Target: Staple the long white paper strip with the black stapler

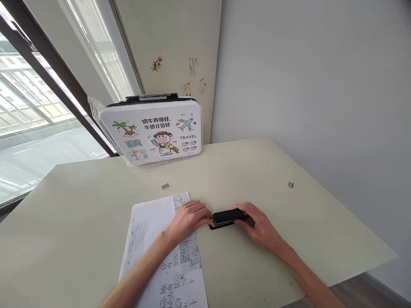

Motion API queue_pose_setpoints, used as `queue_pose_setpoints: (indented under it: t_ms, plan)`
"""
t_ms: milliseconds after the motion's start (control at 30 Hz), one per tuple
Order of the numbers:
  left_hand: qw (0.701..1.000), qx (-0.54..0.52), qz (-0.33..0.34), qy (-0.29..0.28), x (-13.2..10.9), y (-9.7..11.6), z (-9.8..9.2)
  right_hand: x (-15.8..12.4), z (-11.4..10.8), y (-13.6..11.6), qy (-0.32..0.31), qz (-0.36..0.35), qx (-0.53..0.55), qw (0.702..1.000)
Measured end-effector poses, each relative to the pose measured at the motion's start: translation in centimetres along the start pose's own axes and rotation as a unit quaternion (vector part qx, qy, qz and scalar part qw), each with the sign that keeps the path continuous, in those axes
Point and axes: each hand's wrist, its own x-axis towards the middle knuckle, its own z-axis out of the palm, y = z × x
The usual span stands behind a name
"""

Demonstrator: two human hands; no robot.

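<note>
A black stapler (228,216) lies on the table in front of me, its front end pointing left. My right hand (255,223) grips its rear end, where a small red part shows by the fingers. At the front end, my left hand (192,217) has its fingers pressed together against the stapler's tip; whether they pinch anything small there is hidden. Under my left wrist and forearm lies a printed sheet of paper (150,231), with text and dark shaded blocks along its right side.
Short strips of staples lie beyond the hands: one strip (165,186) above the paper, another strip (290,185) at the right. A white cartoon-printed case (154,132) in clear plastic stands at the table's back edge, near a window. A grey wall borders the right side.
</note>
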Motion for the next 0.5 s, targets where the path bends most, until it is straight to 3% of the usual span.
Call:
queue_pose_setpoints:
  t_ms: [300, 400, 500]
  plan:
    - [0.999, 0.05, -0.012, 0.011, -0.2, 0.3, 0.4, 0.1, -0.2, -0.3, -0.009, 0.009, 0.007, 1.0]
    - [0.998, 0.05, -0.041, 0.012, -0.5, 1.0, -0.4, 0.0, -0.3, -0.2, -0.017, 0.019, 0.006, 1.0]
    - [0.996, 0.057, -0.075, 0.002, -2.4, 2.4, -2.1, -0.1, -0.3, -0.1, -0.023, 0.027, 0.004, 0.999]
